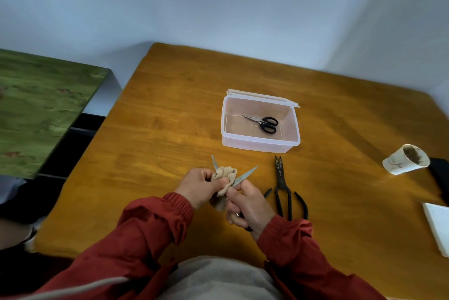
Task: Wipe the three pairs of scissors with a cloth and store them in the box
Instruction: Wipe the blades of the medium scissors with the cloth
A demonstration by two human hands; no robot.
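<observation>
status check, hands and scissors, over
Left hand grips crumpled beige cloth round open steel-bladed scissors, right hand holds their handle. Small black-handled scissors in clear plastic box. Dark metal shears on table, nothing between hands and box.

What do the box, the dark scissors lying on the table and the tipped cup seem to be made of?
The box: probably translucent plastic; its walls look milky. The dark scissors: seemingly unpolished iron, dull black all over. The cup: likely paper, matte white, stained brown inside.
</observation>
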